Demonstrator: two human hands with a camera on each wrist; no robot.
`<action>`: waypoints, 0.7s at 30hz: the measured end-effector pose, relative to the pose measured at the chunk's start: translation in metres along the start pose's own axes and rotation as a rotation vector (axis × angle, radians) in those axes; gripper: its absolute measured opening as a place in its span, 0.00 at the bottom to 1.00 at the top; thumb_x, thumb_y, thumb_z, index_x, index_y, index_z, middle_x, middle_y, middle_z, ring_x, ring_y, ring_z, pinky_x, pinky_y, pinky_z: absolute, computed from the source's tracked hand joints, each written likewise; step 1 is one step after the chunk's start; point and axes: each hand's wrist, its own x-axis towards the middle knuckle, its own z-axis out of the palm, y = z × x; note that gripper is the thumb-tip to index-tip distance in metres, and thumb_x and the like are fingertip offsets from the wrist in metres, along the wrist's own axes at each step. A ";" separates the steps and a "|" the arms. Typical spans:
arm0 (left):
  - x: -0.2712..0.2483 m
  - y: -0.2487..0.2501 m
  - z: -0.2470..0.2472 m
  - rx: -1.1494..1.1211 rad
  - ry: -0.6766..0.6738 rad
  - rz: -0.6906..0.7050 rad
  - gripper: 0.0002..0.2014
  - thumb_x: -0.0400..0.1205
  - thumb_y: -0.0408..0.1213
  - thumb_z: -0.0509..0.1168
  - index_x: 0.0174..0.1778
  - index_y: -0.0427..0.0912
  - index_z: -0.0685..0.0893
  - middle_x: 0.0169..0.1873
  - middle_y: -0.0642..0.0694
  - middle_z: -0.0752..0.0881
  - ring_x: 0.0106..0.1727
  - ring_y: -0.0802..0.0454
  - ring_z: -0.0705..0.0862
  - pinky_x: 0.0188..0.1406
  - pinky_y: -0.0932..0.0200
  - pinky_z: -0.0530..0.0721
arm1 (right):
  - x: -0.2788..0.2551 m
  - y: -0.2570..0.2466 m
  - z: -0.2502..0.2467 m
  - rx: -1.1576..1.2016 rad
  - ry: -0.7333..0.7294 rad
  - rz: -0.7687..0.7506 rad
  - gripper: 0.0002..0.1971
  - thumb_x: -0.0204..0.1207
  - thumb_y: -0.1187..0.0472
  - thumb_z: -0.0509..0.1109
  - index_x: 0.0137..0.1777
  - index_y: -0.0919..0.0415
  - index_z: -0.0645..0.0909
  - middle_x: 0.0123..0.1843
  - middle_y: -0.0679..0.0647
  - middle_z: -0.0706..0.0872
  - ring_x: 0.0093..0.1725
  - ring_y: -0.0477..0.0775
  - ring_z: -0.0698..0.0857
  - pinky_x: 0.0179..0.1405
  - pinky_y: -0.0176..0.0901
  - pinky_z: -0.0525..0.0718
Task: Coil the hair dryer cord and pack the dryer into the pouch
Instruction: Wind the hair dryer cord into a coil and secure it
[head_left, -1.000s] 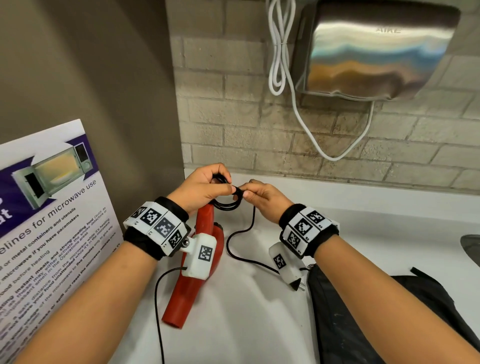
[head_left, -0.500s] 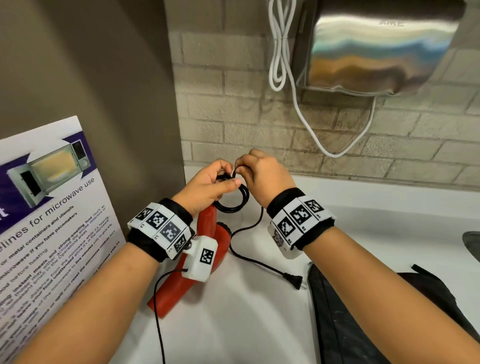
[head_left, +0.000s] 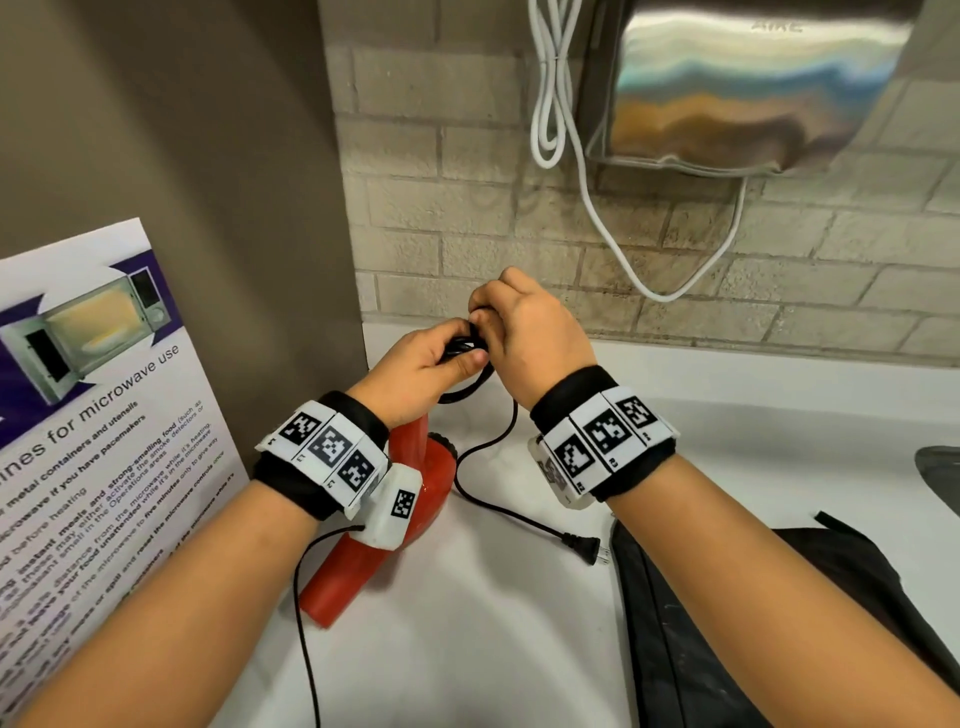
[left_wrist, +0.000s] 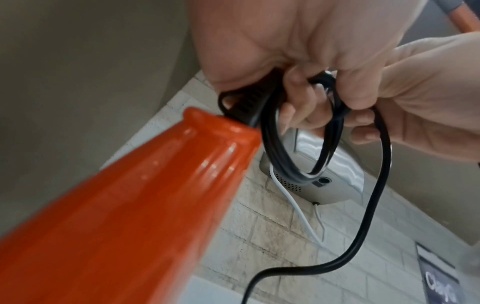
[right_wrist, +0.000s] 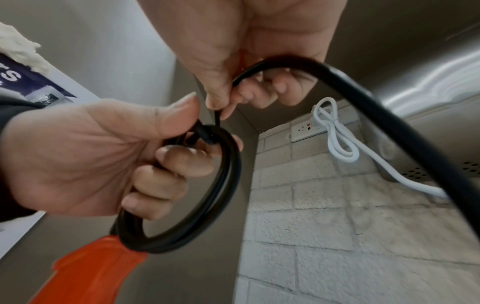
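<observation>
Already both hands (head_left: 467, 358) around the black cord (right_wrist: 221, 185) coil, above red dryer (head_left: 379, 540).

We are in a shared staff kitchen or washroom corner: a steel hand dryer (head_left: 753, 83) hangs on the brick wall (head_left: 467, 208), beside a microwave-use poster (head_left: 98, 395) and white counter (head_left: 493, 649).

A white tabletop (head_left: 467, 649) meets a pale brick wall (head_left: 467, 218). A shiny steel hand dryer (head_left: 753, 88) is mounted high on the wall, with a bundled white cable (head_left: 550, 104) hanging beside it. A microwave-use poster (head_left: 93, 415) leans at the left against a brown panel (head_left: 171, 130).
</observation>
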 end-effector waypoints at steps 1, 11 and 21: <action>0.000 0.001 0.000 -0.024 -0.003 -0.001 0.10 0.80 0.37 0.63 0.57 0.41 0.78 0.47 0.49 0.84 0.46 0.68 0.81 0.51 0.76 0.76 | 0.001 0.001 0.000 -0.008 -0.019 0.033 0.09 0.80 0.62 0.58 0.52 0.65 0.78 0.51 0.59 0.80 0.47 0.61 0.81 0.44 0.49 0.78; -0.003 0.006 -0.003 -0.342 0.015 -0.125 0.07 0.81 0.32 0.58 0.38 0.44 0.76 0.16 0.56 0.71 0.18 0.63 0.62 0.20 0.68 0.61 | 0.008 0.014 0.009 0.279 -0.212 0.217 0.10 0.81 0.64 0.58 0.46 0.66 0.80 0.32 0.52 0.79 0.33 0.51 0.77 0.29 0.30 0.70; -0.002 0.007 -0.011 -0.207 -0.083 -0.129 0.05 0.82 0.30 0.58 0.43 0.44 0.74 0.22 0.58 0.75 0.15 0.66 0.69 0.17 0.77 0.65 | 0.015 0.000 0.009 0.095 -0.199 0.104 0.09 0.80 0.61 0.59 0.49 0.62 0.80 0.41 0.58 0.83 0.44 0.59 0.82 0.47 0.53 0.83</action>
